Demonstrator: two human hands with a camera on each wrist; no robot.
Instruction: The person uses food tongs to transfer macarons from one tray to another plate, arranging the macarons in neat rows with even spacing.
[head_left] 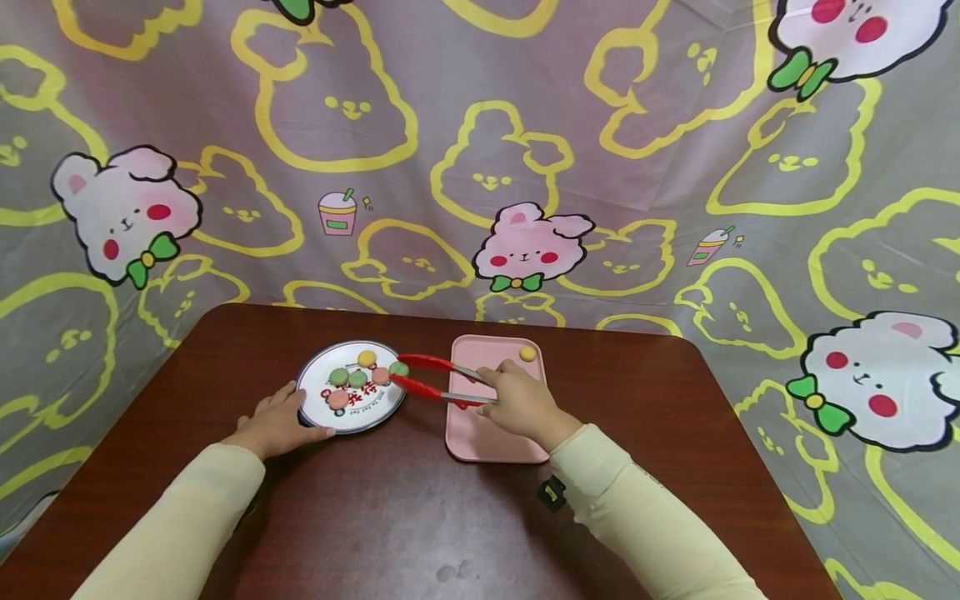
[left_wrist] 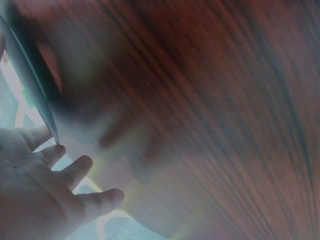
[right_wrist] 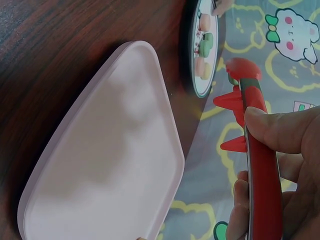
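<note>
In the head view, my right hand [head_left: 525, 404] grips red-and-silver tongs [head_left: 423, 389] above the pink tray [head_left: 487, 437]. The tongs' tips reach the right rim of a white plate [head_left: 317, 385], with a green macaron [head_left: 399, 368] between them. On the plate lie green macarons [head_left: 340, 377], pink macarons [head_left: 339, 399] and a yellow macaron [head_left: 367, 358]. My left hand [head_left: 276, 423] rests at the plate's left rim, thumb along the near edge. Its fingers [left_wrist: 75, 170] are spread loosely in the left wrist view. Another yellow macaron [head_left: 528, 354] sits in the tray's far right corner.
Both plate and tray stand on a dark brown wooden table [head_left: 360, 517], the plate left of the tray. Behind the table hangs a patterned cloth [head_left: 420, 125] with cartoon animals. A small black device [head_left: 552, 493] shows under my right sleeve.
</note>
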